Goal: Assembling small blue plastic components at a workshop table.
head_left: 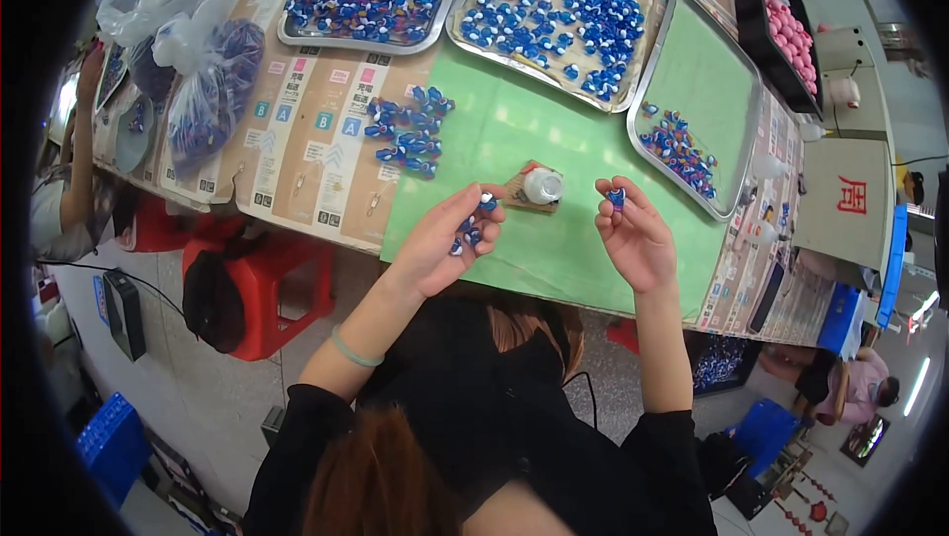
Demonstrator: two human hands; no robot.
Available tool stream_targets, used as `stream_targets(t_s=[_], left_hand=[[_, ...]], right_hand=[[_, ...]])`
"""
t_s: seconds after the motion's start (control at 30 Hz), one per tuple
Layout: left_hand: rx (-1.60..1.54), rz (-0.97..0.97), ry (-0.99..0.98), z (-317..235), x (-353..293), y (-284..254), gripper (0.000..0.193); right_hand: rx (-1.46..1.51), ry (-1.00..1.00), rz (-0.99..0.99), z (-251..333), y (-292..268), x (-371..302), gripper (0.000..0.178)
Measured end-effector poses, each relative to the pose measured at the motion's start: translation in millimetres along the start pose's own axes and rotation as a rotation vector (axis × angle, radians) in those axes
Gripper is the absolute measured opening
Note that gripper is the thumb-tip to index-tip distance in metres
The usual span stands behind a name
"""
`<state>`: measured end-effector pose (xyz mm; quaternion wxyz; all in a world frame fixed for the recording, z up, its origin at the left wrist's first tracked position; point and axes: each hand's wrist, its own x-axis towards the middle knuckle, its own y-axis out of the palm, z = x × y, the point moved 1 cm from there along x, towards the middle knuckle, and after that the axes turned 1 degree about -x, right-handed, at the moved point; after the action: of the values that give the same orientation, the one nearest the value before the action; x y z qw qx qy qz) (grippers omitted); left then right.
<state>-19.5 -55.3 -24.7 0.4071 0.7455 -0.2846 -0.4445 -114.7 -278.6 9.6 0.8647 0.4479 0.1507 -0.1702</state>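
Fingers of both hands pinch blue beads (pixel 616 198); white bottle (pixel 543 186) between, trays (pixel 692 17) beyond.

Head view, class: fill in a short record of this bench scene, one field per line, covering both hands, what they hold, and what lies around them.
left hand: left hand cups several small blue pieces, one pinched at the fingertips
right hand: right hand pinches one blue piece
between the hands: small white bottle on a brown card
work surface: green mat
loose pile: blue pieces at the mat's left edge
trays: three metal trays holding blue pieces, the right one nearly bare
far left: clear bags of blue pieces
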Motion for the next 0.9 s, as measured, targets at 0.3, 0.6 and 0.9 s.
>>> stream_targets(t_s=[0.3,0.6,0.9], left_hand=[[0.076,-0.056,-0.015,3,-1,-2,0.030],[0.030,0.019,-0.008,1,-5,1,0.031],[0.050,-0.061,-0.005,0,-7,-3,0.020]], right_hand=[[-0.168,-0.024,-0.037,-6,5,-2,0.031],[-1.497,-0.481,-0.088,-10,42,5,0.020],[-1.969,-0.823,0.112,-14,62,16,0.018]])
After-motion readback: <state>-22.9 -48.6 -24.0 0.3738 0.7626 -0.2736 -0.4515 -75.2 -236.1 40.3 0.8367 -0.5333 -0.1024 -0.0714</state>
